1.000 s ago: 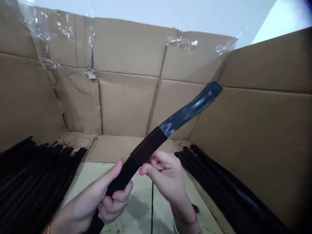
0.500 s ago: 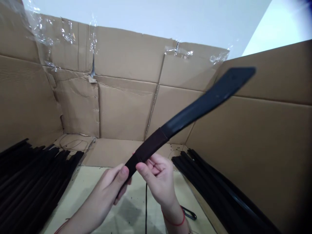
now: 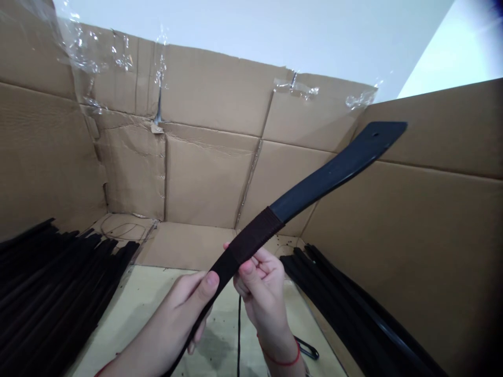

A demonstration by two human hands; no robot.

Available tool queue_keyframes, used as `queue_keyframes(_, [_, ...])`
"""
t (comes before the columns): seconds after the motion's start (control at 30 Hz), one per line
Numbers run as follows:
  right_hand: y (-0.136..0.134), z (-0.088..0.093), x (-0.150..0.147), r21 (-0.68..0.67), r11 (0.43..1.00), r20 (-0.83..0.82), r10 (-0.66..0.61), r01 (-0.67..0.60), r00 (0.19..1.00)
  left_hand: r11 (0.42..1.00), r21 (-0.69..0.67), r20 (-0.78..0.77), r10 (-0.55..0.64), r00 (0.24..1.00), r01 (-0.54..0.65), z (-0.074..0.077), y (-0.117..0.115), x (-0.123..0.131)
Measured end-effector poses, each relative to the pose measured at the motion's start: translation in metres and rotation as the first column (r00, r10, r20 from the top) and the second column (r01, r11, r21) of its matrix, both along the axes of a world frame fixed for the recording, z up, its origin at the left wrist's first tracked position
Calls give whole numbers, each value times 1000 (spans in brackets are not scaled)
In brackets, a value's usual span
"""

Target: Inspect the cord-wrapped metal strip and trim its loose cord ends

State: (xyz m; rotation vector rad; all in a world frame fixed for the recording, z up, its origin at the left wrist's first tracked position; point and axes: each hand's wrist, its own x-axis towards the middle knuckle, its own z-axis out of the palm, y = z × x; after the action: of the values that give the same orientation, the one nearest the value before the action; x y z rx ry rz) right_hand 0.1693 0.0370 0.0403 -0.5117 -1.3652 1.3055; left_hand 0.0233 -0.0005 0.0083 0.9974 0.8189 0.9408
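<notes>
A long black curved strip [image 3: 326, 178] slants up to the right, its flared end pierced by a small hole. Around its middle lies a tight, ridged wrap of dark brown cord [image 3: 257, 233]. My left hand [image 3: 192, 298] is closed around the lower part of the strip, thumb lying along the top. Just below the wrap, my right hand [image 3: 261, 285] is pinched at the strip's edge, thumb against curled fingers. A dark length of cord [image 3: 239, 335] hangs straight down from it. What lies between the right fingertips is mostly hidden.
Many dark strips [image 3: 58, 293] lie stacked at the left, and more black strips [image 3: 353, 314] lean along the right. Tall taped cardboard walls [image 3: 212, 173] enclose the pale work surface [image 3: 149, 298]. A black looped tool handle [image 3: 308, 348] lies beyond my right wrist.
The strip has shifted slightly right, its flared end a little lower. My right thumb has moved from the strip's face to its lower edge, while the left hand keeps its hold.
</notes>
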Motion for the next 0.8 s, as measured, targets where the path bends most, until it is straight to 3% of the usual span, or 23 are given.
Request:
queue_keyframes(0.07, [0, 3, 3, -27, 997, 79, 71, -69, 994, 995, -58, 69, -75, 995, 79, -5, 2, -3])
queue_keyframes(0.1, [-1, 5, 4, -33, 996, 127, 88, -84, 988, 973, -86, 167, -200, 966, 216, -8, 4, -2])
queue_keyframes(0.17, [-4, 8, 5, -28, 999, 199, 35, -30, 979, 831, -76, 377, -487, 788, 551, -15, 10, 3])
queue_keyframes(0.2, [-6, 8, 4, -21, 999, 221, -33, 39, 975, 770, -66, 432, -551, 714, 634, -18, 13, 7])
queue_keyframes(0.23, [-6, 9, 2, -11, 991, 235, -123, 130, 964, 763, -59, 430, -562, 706, 643, -19, 15, 11])
queue_keyframes(0.27, [-5, 9, -1, -2, 974, 244, -217, 225, 945, 828, -56, 364, -503, 784, 558, -18, 17, 13])
queue_keyframes(0.3, [-4, 9, -3, 7, 953, 249, -295, 302, 923, 924, -26, 239, -365, 900, 382, -16, 17, 13])
queue_keyframes(0.33, [-1, 9, -5, 11, 935, 252, -346, 355, 904, 980, 46, 84, -198, 977, 194, -12, 16, 11])
queue_keyframes(0.37, [2, 10, -5, 8, 931, 254, -355, 365, 900, 989, 142, -63, -30, 998, 38, -8, 14, 7])
queue_keyframes(0.4, [4, 11, -5, -7, 941, 256, -326, 339, 910, 978, 202, -175, 81, 981, -45, -3, 12, 0])
queue_keyframes(0.43, [5, 13, -3, -35, 960, 259, -258, 276, 931, 980, 197, -217, 86, 972, -43, 1, 10, -8])
queue_keyframes(0.5, [2, 18, 2, -122, 989, 266, -53, 88, 962, 980, 80, -137, -172, 976, 184, 3, 7, -24])
queue_keyframes(0.57, [-5, 21, 6, -190, 979, 245, 115, -68, 963, 933, -18, -12, -359, 933, 359, -1, 8, -33])
queue_keyframes(0.6, [-8, 21, 7, -197, 975, 223, 144, -100, 964, 917, -39, 77, -394, 916, 397, -6, 10, -33])
queue_keyframes(0.63, [-11, 20, 6, -186, 977, 198, 137, -100, 971, 856, -25, 161, -507, 847, 517, -11, 12, -31])
queue_keyframes(0.67, [-13, 18, 3, -163, 985, 176, 91, -62, 980, 817, 17, 237, -564, 791, 577, -15, 13, -25])
queue_keyframes(0.7, [-13, 14, 0, -139, 990, 160, 15, 7, 987, 813, 66, 227, -577, 784, 579, -17, 15, -19])
queue_keyframes(0.73, [-11, 11, -3, -118, 989, 150, -66, 84, 987, 902, 126, 139, -428, 893, 412, -18, 15, -12])
queue_keyframes(0.77, [-8, 7, -6, -117, 981, 153, -134, 153, 979, 957, 215, -43, -188, 981, 193, -17, 14, -7])
queue_keyframes(0.8, [-5, 4, -8, -122, 975, 161, -164, 184, 973, 949, 317, -187, 66, 980, -4, -14, 13, -3])
